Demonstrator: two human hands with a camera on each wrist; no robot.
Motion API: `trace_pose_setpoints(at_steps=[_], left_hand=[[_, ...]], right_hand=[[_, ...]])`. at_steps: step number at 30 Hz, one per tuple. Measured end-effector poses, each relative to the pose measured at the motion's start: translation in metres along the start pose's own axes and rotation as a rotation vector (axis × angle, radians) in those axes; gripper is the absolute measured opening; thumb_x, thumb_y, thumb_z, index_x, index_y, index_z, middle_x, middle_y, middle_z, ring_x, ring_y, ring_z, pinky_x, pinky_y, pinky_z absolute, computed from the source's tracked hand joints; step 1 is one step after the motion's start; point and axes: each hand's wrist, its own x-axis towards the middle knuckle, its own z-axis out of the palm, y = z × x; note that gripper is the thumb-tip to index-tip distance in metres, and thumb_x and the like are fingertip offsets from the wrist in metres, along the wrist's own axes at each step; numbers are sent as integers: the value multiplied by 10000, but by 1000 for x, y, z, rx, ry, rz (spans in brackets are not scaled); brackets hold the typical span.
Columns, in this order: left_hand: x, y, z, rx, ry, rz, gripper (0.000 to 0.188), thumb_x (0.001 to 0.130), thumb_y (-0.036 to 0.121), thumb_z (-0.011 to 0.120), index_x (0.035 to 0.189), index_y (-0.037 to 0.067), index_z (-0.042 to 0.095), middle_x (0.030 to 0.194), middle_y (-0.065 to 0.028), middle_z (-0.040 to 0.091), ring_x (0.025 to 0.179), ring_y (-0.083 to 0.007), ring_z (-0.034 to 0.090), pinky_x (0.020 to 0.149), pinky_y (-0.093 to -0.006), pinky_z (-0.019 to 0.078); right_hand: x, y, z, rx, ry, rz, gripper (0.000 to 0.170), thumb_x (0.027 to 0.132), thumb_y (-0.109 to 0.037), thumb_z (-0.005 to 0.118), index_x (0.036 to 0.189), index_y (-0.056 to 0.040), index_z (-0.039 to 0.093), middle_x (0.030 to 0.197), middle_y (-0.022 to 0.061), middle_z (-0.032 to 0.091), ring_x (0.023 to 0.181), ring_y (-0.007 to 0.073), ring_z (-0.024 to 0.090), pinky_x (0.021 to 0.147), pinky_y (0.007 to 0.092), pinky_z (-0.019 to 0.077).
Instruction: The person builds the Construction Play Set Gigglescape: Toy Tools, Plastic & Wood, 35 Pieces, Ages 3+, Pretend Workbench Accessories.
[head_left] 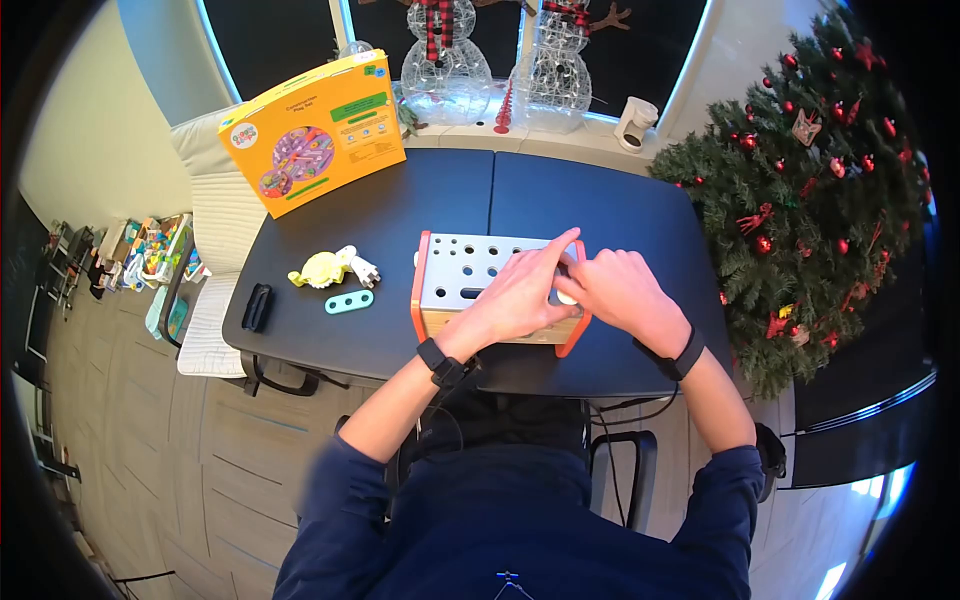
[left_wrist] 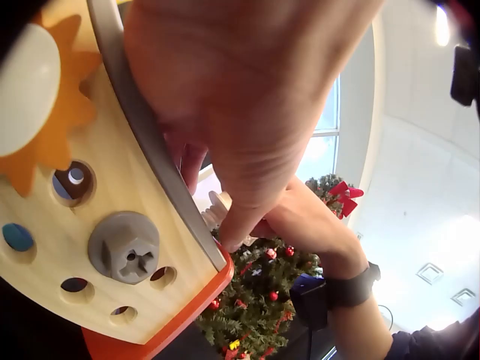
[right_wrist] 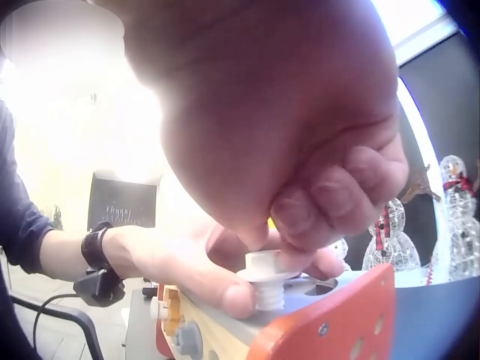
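Note:
A toy wooden workbench (head_left: 447, 265) with a grey, holed top and orange ends stands before me. My left hand (head_left: 520, 295) rests over its top, fingers spread, the thumb beside a white plastic screw (right_wrist: 267, 289). The screw's ridged shaft shows above the top near the right end. Fingers curled, my right hand (head_left: 622, 288) pinches the screw's head from above. In the left wrist view the bench's wooden front carries a grey bolt (left_wrist: 126, 247) and an orange sun-shaped piece (left_wrist: 71, 112).
Left of the bench lie a yellow-and-white object (head_left: 325, 269), a teal strip with holes (head_left: 349, 302) and a black object (head_left: 257, 307). A yellow play-set box (head_left: 320, 130) stands at the table's back left. A decorated tree (head_left: 800, 200) rises close to the right edge.

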Motion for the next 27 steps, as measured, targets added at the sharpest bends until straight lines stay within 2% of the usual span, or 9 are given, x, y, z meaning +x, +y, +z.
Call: trace_pose_setpoints(at_steps=[2, 5, 8, 11, 14, 17, 20, 23, 27], left_hand=[[0, -5, 2, 36, -8, 27, 1010, 858, 183, 842, 1689, 64, 280, 1415, -254, 635, 1353, -456, 582, 1213, -526, 402], [0, -5, -1, 13, -62, -19, 1051, 870, 208, 850, 1713, 98, 233, 1435, -229, 632, 1334, -449, 593, 1186, -527, 427], [0, -6, -2, 5, -50, 15, 1102, 868, 243, 872, 1728, 113, 195, 1451, -216, 629, 1335, -446, 593, 1171, -524, 443], [-1, -1, -2, -10, -45, -16, 1158, 850, 284, 906, 1732, 106, 177, 1455, -218, 631, 1339, -440, 598, 1165, -517, 455], [0, -1, -1, -12, -35, -52, 1207, 839, 303, 930, 1735, 94, 149, 1445, -223, 639, 1326, -432, 614, 1162, -514, 466], [-1, -4, 2, -59, -18, -42, 1233, 848, 278, 927, 1739, 87, 97, 1434, -230, 646, 1316, -427, 628, 1163, -513, 472], [-1, -2, 1, -104, 8, -26, 1211, 876, 241, 899, 1740, 74, 67, 1404, -227, 662, 1305, -435, 625, 1164, -516, 456], [-2, -9, 2, -133, -9, -11, 1179, 898, 174, 854, 1743, 74, 39, 1444, -223, 639, 1342, -440, 591, 1182, -520, 428], [-1, -8, -6, -217, -83, -60, 1179, 880, 103, 815, 1748, 81, 18, 1520, -222, 591, 1411, -441, 534, 1212, -528, 396]], right_hand=[[-2, 1, -3, -40, -51, 20, 244, 1041, -283, 652, 1100, -48, 685, 919, 202, 749, 844, 440, 739, 722, 535, 574], [-10, 21, 17, 231, 237, -221, 241, 1046, -281, 648, 1143, -62, 674, 972, 209, 743, 881, 432, 737, 745, 524, 574], [-9, 29, 25, 380, 258, -435, 240, 1047, -285, 651, 1150, -68, 649, 1032, 223, 730, 926, 427, 732, 770, 515, 573], [-5, 27, 26, 356, 160, -304, 260, 1047, -312, 654, 1147, -72, 656, 926, 207, 740, 850, 428, 734, 729, 523, 574], [1, 17, 29, 103, 167, -144, 284, 1051, -340, 647, 1155, -77, 678, 788, 174, 731, 749, 427, 726, 675, 529, 573], [3, 13, 29, 16, 159, -100, 309, 1059, -371, 633, 1141, -79, 694, 683, 141, 707, 666, 426, 709, 628, 530, 567], [-7, 12, 13, 86, 111, -81, 257, 1049, -319, 654, 1119, -76, 693, 731, 164, 722, 727, 427, 723, 674, 522, 578], [-13, 25, 18, 355, 308, -384, 177, 1025, -220, 664, 1106, -65, 686, 898, 189, 742, 811, 440, 719, 735, 522, 575], [-13, 28, 14, 436, 122, -361, 141, 980, -128, 663, 1098, -52, 672, 1140, 190, 699, 929, 447, 699, 799, 527, 557]])
